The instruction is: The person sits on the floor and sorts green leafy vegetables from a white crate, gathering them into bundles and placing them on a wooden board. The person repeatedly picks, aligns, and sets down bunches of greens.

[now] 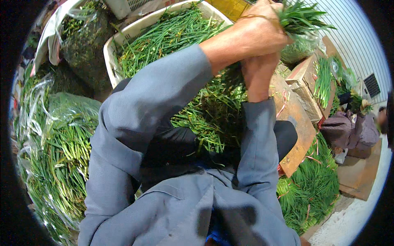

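Note:
My left hand (pixel 261 33) is closed around a bunch of green chives (pixel 303 20), whose leaf tips fan out to the right. A thin strand runs across the back of this hand. Just below, my right hand (pixel 261 67) is pressed close under the left one; its fingers are hidden, so its grip does not show. Loose chive leaves and trimmings (pixel 212 113) lie heaped between my knees. Beyond my left forearm, a white plastic crate (pixel 112 66) is filled with loose chives (pixel 166 40).
Plastic-wrapped chives (pixel 64 147) are piled at my left. On the right are a wooden board (pixel 295 132), a cardboard box (pixel 304 95) with chives on it, and tied green bunches (pixel 314 184) on the floor. Another person (pixel 351 129) is at the far right, near a corrugated wall (pixel 347 37).

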Available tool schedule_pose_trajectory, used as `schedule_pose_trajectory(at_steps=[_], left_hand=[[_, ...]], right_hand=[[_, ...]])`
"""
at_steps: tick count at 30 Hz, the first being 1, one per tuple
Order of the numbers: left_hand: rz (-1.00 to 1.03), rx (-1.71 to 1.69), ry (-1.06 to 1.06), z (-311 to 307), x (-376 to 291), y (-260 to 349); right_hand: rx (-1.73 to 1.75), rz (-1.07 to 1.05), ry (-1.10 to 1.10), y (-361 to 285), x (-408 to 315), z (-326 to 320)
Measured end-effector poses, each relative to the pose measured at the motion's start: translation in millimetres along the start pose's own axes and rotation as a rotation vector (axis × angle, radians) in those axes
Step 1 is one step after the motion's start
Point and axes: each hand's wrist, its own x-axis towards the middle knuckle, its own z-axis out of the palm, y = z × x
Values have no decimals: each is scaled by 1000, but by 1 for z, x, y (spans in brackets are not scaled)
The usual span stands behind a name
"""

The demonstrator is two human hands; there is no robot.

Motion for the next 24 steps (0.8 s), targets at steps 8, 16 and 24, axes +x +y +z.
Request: schedule_pose_trajectory(at_steps=[8, 16, 24], left_hand=[[-428, -159, -28, 20, 17, 27], [-117, 246, -4, 18, -85, -3], [-998, -402, -545, 36, -254, -77]], right_hand=[[524, 311, 66, 23, 44, -54], [-47, 115, 258, 18, 46, -101], [-26, 263, 492, 42, 67, -164]])
